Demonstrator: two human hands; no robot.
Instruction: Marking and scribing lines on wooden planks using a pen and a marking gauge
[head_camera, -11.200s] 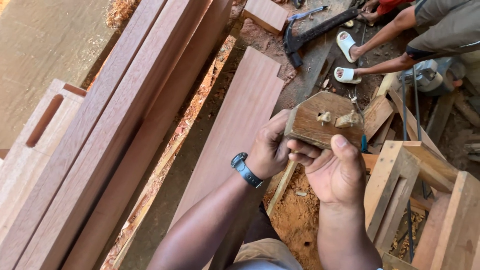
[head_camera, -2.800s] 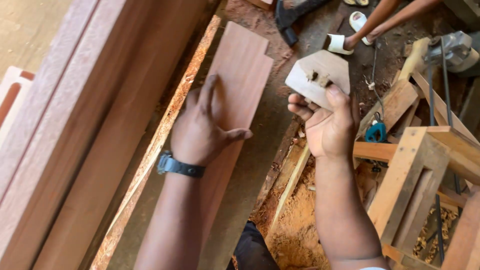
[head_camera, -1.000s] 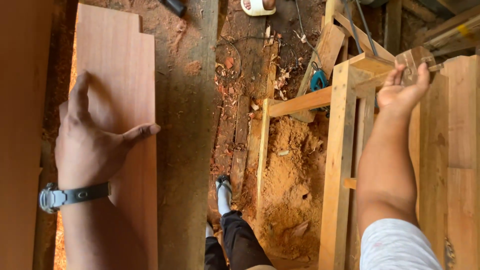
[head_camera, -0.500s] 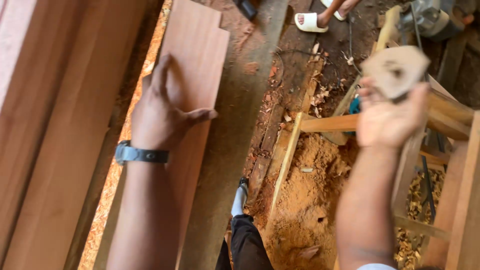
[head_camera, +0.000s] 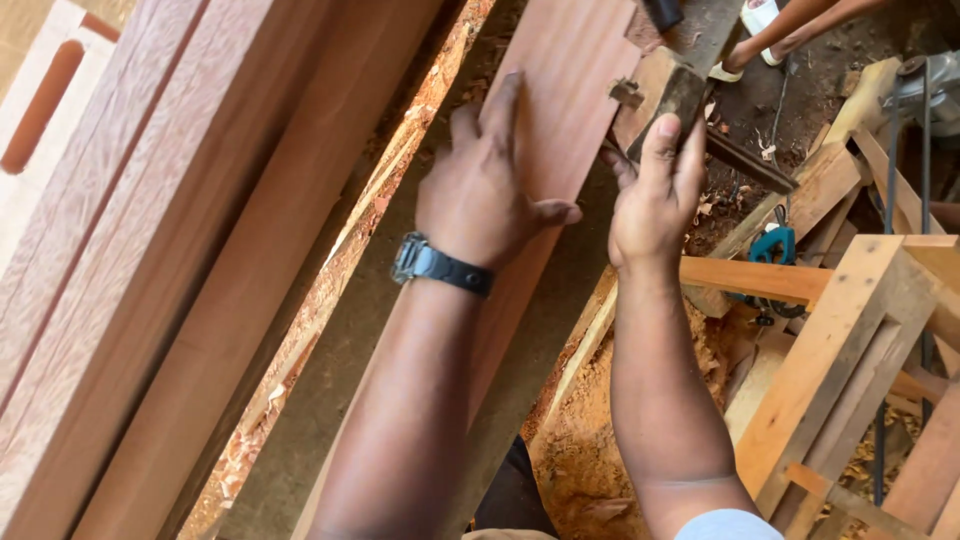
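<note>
My left hand (head_camera: 488, 185), with a dark wristwatch (head_camera: 440, 267) on the wrist, lies flat with fingers spread on a long reddish wooden board (head_camera: 560, 110). My right hand (head_camera: 655, 195) grips a wooden marking gauge (head_camera: 668, 92), a block with a small metal fitting, held against the board's right edge. The gauge's lower part is hidden behind my fingers.
Several thick reddish planks (head_camera: 190, 250) lie at the left with sawdust between them. A wooden frame stool (head_camera: 850, 350) stands at the right above a sawdust heap (head_camera: 600, 440). Another person's foot in a white sandal (head_camera: 750, 40) is at top right. Offcuts and a power tool (head_camera: 925, 90) lie around.
My right hand has brought the wooden gauge from out at the right over to the board's edge beside my left hand. The view has shifted closer over the board.
</note>
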